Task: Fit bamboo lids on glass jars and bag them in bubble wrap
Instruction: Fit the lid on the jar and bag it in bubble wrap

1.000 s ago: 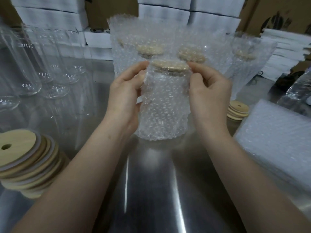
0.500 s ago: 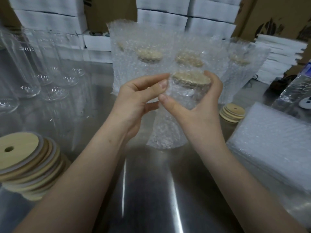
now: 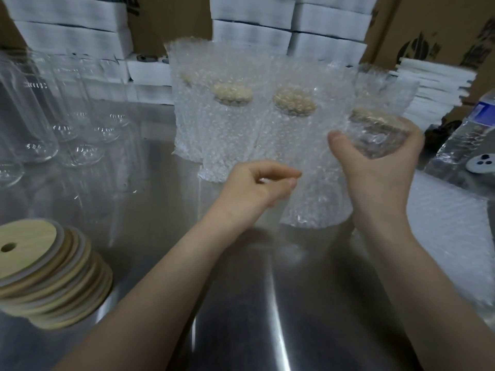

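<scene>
My right hand (image 3: 380, 178) grips the jar (image 3: 375, 141) just under its bamboo lid (image 3: 375, 119): clear glass sheathed in a bubble-wrap bag (image 3: 318, 199), held over the table (image 3: 241, 303). Its long axis leans, lid up and right, base down-left. My left hand (image 3: 254, 187) curls at the bag's edge; whether it pinches, I cannot tell.

I see the lid stack (image 3: 51, 274) front left, empty jars (image 3: 80, 124) behind it, wrapped jars (image 3: 230, 124) centre back, bubble bags (image 3: 452, 236) right.
</scene>
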`<state>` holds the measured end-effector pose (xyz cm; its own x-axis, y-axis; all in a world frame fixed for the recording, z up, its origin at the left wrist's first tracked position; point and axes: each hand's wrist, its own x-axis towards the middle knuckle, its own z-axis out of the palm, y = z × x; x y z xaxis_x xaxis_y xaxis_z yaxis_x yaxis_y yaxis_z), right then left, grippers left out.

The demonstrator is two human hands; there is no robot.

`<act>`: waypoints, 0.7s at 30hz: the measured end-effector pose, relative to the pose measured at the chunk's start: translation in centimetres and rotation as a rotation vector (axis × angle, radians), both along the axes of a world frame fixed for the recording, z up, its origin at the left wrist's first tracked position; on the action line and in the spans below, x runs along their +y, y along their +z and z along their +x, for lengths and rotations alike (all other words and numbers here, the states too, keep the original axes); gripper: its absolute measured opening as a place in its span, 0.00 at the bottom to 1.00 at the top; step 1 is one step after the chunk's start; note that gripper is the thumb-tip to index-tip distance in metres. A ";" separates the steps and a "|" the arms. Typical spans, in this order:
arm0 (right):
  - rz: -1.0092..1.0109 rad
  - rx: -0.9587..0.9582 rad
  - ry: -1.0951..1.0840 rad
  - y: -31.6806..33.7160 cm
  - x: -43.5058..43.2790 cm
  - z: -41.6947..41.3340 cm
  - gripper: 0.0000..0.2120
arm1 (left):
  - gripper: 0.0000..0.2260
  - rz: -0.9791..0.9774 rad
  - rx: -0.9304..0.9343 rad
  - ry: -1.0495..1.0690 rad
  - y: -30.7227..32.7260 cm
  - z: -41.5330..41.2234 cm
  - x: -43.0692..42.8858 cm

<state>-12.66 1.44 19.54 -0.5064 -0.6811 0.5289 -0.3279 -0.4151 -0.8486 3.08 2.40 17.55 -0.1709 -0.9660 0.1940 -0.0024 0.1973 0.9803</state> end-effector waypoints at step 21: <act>0.065 0.095 -0.018 -1.1 -7.9 -1.5 0.42 | 0.08 -0.160 -0.719 -0.119 -2.2 -0.8 -0.3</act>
